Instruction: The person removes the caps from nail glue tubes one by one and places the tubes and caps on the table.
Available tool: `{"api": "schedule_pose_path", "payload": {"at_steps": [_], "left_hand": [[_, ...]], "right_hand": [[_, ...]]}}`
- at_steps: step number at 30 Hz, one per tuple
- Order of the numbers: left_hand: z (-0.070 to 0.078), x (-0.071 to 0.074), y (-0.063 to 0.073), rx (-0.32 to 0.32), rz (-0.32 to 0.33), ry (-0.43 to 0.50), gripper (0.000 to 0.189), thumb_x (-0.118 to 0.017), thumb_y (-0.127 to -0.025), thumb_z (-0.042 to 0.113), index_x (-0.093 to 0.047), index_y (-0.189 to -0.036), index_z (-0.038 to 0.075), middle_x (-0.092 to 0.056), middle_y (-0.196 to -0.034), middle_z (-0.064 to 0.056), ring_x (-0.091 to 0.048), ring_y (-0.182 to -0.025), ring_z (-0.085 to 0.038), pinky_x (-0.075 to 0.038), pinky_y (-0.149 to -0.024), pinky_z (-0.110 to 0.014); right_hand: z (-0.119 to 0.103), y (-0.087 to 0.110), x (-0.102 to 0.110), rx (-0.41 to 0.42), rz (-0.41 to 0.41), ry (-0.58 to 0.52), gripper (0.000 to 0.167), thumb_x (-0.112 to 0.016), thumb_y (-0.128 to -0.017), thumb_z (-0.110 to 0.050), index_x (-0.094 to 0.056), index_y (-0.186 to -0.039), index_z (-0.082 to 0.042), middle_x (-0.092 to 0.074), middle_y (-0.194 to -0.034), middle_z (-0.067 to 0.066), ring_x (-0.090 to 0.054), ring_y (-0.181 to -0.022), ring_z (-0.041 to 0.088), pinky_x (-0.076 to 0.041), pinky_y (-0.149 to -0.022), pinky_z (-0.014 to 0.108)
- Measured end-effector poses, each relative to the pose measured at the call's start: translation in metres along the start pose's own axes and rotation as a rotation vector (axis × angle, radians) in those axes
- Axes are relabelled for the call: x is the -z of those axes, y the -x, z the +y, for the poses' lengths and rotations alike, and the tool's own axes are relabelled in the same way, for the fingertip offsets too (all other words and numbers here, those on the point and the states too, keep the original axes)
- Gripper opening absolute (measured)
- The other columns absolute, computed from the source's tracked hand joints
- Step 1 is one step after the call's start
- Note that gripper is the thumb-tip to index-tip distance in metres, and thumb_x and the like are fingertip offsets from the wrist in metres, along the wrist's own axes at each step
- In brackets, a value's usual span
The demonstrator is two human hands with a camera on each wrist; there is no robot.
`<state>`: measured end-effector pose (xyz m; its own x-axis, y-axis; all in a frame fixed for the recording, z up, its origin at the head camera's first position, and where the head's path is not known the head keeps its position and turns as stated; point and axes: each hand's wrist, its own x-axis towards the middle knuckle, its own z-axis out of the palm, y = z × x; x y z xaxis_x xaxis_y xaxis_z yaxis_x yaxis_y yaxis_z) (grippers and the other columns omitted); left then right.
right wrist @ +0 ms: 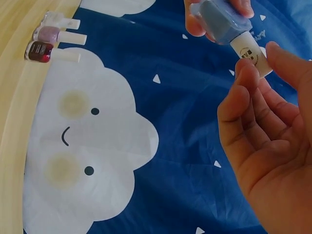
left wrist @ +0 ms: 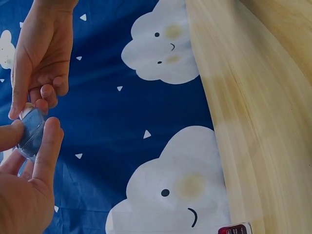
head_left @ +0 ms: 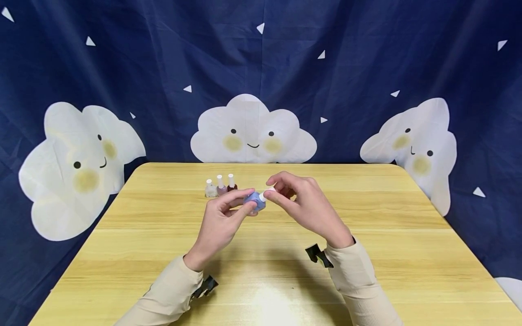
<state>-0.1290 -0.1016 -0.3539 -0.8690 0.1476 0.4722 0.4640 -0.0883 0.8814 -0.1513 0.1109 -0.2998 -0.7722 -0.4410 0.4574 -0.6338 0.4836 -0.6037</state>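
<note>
A blue nail polish bottle (head_left: 255,202) is held up over the table, tilted, with its white cap (right wrist: 250,54) pointing toward the right hand. The left hand (head_left: 221,221) grips the glass body between thumb and fingers. At the cap, the right hand (head_left: 311,208) has its thumb on one side and its index finger on the other, pinching it. The right wrist view shows small dark print on the cap, which still sits against the bottle's neck.
Behind the left hand, three more nail polish bottles stand in a row on the wooden table (head_left: 367,199): a clear one (head_left: 210,190), a pale lilac one (right wrist: 47,35) and a dark red one (right wrist: 39,51). A dark blue cloud-print curtain (head_left: 346,86) hangs beyond the table.
</note>
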Motion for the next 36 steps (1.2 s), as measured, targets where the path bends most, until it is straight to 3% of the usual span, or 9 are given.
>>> {"api": "schedule_pose_path", "payload": {"at_steps": [20,36], "left_hand": [[-0.0002,-0.0021,0.0006,-0.034,0.011,-0.008,0.027,-0.069,-0.094,-0.006,-0.067,-0.121,-0.009,-0.070,-0.114,-0.027,-0.074,-0.099,-0.014,-0.064,-0.081,-0.036],[0.0021,-0.0009,0.0002,0.018,-0.003,-0.030,0.029,-0.070,-0.094,-0.004,-0.068,-0.122,-0.009,-0.071,-0.111,-0.025,-0.074,-0.095,-0.014,-0.064,-0.082,-0.036]], "right_hand": [[0.0005,0.0000,-0.0014,0.004,0.001,-0.019,0.011,-0.072,-0.098,-0.027,-0.072,-0.099,-0.016,-0.068,-0.078,-0.012,-0.062,-0.066,0.006,-0.055,-0.061,0.026],[0.0011,-0.0006,-0.0021,0.035,0.005,0.006,0.010,-0.073,-0.097,-0.024,-0.073,-0.098,-0.015,-0.070,-0.080,-0.011,-0.063,-0.067,0.003,-0.056,-0.061,0.024]]}}
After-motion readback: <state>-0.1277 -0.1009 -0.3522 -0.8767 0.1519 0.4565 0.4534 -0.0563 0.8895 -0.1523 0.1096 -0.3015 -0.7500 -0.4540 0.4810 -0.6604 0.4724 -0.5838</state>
